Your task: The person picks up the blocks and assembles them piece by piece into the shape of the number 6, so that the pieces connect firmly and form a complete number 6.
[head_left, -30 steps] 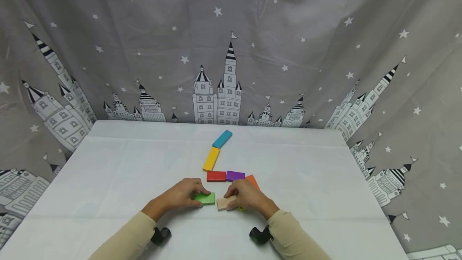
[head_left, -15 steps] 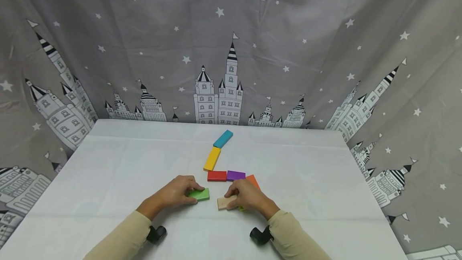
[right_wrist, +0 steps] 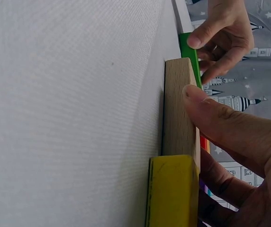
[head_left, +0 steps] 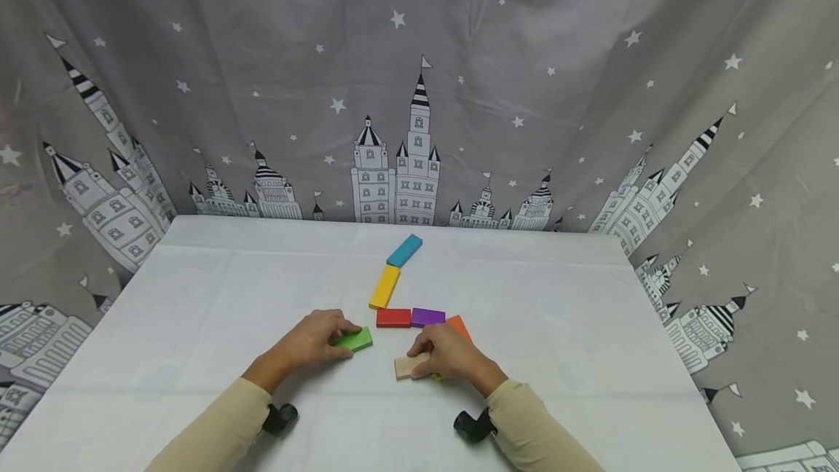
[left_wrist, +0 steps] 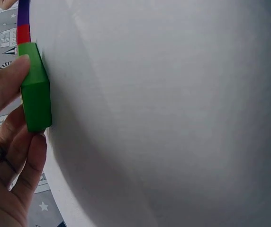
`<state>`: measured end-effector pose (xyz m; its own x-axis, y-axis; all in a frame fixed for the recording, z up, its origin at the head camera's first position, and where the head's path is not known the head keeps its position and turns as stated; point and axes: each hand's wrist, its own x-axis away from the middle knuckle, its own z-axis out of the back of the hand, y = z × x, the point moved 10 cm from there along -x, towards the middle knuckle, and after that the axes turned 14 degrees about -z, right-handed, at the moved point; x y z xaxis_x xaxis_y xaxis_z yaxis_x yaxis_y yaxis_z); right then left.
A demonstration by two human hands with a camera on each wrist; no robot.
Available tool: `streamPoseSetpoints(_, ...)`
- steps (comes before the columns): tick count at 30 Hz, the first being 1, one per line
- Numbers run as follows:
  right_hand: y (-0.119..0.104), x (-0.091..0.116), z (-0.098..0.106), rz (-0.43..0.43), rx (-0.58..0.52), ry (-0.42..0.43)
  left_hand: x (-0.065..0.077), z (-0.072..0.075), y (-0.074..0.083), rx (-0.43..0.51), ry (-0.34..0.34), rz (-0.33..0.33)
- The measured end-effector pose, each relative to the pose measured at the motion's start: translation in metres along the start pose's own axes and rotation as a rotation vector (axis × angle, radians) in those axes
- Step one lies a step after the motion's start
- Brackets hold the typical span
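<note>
My left hand [head_left: 308, 344] pinches a green block [head_left: 355, 339] between thumb and fingers, left of and a little beyond the plain wooden block [head_left: 406, 367]. In the left wrist view the thumb lies on one long side of the green block [left_wrist: 37, 104]. My right hand [head_left: 455, 357] holds the plain wooden block, which lies flat on the white table. The right wrist view shows that wooden block [right_wrist: 177, 104] end to end with a lime-yellow block [right_wrist: 172, 191]. From above, the right hand hides most of the lime-yellow block.
Beyond the hands, a bent line of blocks runs away across the white table [head_left: 557, 297]: orange [head_left: 460, 328], purple [head_left: 429, 318], red [head_left: 394, 318], yellow [head_left: 384, 286] and blue [head_left: 404, 250]. A grey curtain [head_left: 524, 35] printed with castles hangs behind the table.
My left hand has moved left and away from me with the green block, widening the gap to the wooden block. The green block has turned slightly. The right hand stays put.
</note>
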<state>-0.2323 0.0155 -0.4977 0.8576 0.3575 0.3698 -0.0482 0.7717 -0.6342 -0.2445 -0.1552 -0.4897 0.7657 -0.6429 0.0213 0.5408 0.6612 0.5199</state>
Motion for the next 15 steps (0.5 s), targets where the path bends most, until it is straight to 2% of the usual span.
streamPoseSetpoints(9, 0.0020, -0.0012, 0.0000, -0.022, -0.012, -0.009, 0.0016, 0.0028, -0.0097, -0.009, 0.053, 0.125)
streamPoseSetpoints(15, -0.0012, 0.0004, 0.0012, 0.015, 0.008, 0.007, 0.0017, 0.0053, -0.0081, -0.047, 0.092, 0.144)
